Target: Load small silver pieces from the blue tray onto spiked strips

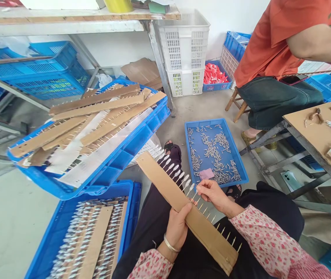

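Several strips (pixel 98 109) lay piled in a blue crate (pixel 142 139) at your left; below it in view, a second crate (pixel 132 209) held strips lined with grey pieces (pixel 79 232). Your left hand (pixel 177 228) gripped one cardboard strip (pixel 207 234) above your lap (pixel 143 240), slanting down rightward, its sticks (pixel 234 241) capped at the upper end and bare at the lower. Your right hand (pixel 213 193) was pinched narrow on a grey piece midway along the row. Beyond it, loose pieces lay in a tray (pixel 239 157). At right, a person (pixel 258 50) sat near a tabletop (pixel 307 120).
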The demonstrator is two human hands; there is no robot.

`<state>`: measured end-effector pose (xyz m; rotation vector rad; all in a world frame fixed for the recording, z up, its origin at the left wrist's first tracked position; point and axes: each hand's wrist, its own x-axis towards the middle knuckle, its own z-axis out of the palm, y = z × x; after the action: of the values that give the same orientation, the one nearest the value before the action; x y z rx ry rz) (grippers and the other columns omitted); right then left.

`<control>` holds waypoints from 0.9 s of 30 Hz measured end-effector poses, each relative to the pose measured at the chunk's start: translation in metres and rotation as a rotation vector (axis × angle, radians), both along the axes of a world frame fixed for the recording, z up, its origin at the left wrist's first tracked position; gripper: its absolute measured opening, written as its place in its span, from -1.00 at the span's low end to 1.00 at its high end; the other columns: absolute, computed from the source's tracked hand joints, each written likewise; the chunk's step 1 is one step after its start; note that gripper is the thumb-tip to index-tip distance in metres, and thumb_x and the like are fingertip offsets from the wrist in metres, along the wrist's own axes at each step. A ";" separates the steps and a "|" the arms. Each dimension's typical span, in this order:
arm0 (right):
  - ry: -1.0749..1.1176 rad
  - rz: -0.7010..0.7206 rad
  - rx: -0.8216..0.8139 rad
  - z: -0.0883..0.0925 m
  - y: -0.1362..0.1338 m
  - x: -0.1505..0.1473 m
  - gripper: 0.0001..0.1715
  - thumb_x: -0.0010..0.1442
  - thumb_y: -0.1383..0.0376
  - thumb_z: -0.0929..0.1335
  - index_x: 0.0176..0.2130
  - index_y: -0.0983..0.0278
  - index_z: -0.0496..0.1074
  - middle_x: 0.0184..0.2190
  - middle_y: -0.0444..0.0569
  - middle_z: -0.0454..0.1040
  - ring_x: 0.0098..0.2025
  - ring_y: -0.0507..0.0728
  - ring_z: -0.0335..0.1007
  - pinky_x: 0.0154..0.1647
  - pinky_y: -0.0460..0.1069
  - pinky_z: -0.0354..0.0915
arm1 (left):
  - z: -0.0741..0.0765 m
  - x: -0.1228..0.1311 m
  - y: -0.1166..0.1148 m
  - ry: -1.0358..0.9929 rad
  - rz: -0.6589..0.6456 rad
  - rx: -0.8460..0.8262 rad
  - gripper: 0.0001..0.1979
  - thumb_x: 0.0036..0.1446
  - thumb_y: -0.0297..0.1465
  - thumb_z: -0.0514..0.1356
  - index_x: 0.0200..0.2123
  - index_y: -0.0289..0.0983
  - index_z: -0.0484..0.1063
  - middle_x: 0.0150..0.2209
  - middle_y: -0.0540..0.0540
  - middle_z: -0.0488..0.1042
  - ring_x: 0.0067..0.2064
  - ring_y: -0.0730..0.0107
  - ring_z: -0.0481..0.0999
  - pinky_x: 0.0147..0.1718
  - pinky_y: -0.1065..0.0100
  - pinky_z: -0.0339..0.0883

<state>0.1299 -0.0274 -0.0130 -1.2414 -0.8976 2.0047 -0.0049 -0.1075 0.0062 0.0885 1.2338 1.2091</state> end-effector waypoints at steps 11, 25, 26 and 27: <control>-0.009 0.069 0.098 0.000 -0.008 -0.004 -0.66 -0.03 0.11 0.48 -0.50 0.30 0.37 -0.61 -0.16 0.45 -0.70 -0.09 0.12 -0.66 -0.13 -0.01 | -0.006 0.003 -0.001 0.026 0.023 0.000 -0.81 -0.20 -0.40 0.39 -0.44 -0.35 0.54 -0.48 -0.10 0.58 -0.43 0.34 0.49 -0.42 0.37 0.34; 0.017 0.075 0.025 0.005 -0.010 -0.008 -0.64 -0.07 0.10 0.49 -0.49 0.30 0.36 -0.60 -0.12 0.49 -0.69 -0.08 0.17 -0.69 -0.15 -0.05 | -0.001 0.003 -0.004 -0.052 0.014 -0.011 -0.73 -0.23 -0.38 0.43 -0.38 -0.35 0.54 -0.43 -0.10 0.57 -0.41 0.34 0.50 -0.41 0.36 0.37; 0.025 0.078 0.017 0.004 -0.010 -0.009 -0.64 -0.07 0.11 0.49 -0.48 0.30 0.37 -0.60 -0.12 0.48 -0.69 -0.08 0.17 -0.70 -0.16 -0.06 | -0.001 0.003 -0.007 -0.074 -0.003 -0.009 -0.70 -0.23 -0.38 0.43 -0.36 -0.35 0.55 -0.40 -0.13 0.58 -0.38 0.31 0.51 -0.39 0.34 0.38; 0.035 0.078 0.009 0.004 -0.011 -0.009 -0.64 -0.07 0.11 0.50 -0.48 0.30 0.37 -0.60 -0.13 0.47 -0.70 -0.08 0.16 -0.70 -0.16 -0.06 | 0.000 0.003 -0.009 -0.091 -0.023 -0.006 -0.68 -0.24 -0.38 0.44 -0.34 -0.35 0.55 -0.37 -0.15 0.58 -0.36 0.28 0.52 -0.37 0.32 0.39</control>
<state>0.1212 -0.0380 -0.0092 -1.1793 -0.9501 2.0750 -0.0020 -0.1170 0.0059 0.0429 1.1534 1.1771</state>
